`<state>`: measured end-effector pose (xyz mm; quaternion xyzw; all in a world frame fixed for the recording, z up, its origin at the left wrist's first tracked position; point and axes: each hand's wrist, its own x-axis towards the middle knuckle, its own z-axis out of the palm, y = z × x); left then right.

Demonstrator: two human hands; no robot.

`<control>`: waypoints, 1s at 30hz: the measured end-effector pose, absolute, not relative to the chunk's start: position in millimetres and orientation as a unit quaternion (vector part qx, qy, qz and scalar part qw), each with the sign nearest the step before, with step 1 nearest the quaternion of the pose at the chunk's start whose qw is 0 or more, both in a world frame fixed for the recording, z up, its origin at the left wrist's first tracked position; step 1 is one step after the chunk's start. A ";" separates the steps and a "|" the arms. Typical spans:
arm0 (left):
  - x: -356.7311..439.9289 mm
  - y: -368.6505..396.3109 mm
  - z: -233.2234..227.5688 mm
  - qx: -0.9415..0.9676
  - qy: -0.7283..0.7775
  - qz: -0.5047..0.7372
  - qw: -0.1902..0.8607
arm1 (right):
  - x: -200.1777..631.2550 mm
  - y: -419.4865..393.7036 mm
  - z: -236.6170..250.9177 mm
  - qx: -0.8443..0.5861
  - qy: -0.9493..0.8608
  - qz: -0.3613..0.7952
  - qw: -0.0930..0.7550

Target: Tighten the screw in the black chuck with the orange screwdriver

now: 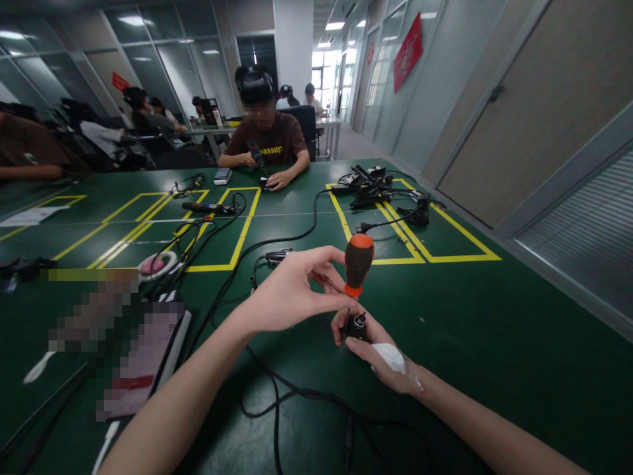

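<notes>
Presently, in the head view, the left hand (291, 290), partly curled, pinches an upright orange-and-black screwdriver (360, 260); just below, the right hand (376, 359) closes around a small black part (357, 326). Both are over the green table (494, 330), tangled black cables (368, 186) near its far right corner.

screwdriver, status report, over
Left hand holding screwdriver, handle up. Right hand gripping black part; tip contact unclear. Loose black cable on table nearby.

Co-worker (271, 140) in brn tee (293, 132) sits opp., red banner (408, 53) on R wall (445, 92).
</notes>
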<state>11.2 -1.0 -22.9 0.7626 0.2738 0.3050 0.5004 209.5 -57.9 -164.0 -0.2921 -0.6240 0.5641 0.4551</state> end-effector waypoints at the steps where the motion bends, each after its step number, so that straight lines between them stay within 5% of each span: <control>1: 12.3 -1.5 -23.2 0.764 0.276 0.310 0.493 | 209.6 -58.2 -164.2 -0.293 -0.623 0.563 0.456; 19: 10.6 -5.6 -14.5 0.809 0.269 0.263 0.451 | 209.7 -58.3 -163.0 -0.301 -0.628 0.551 0.460; 30: 20.1 -9.1 -26.7 0.805 0.270 0.344 0.400 | 209.7 -59.0 -164.1 -0.300 -0.629 0.547 0.463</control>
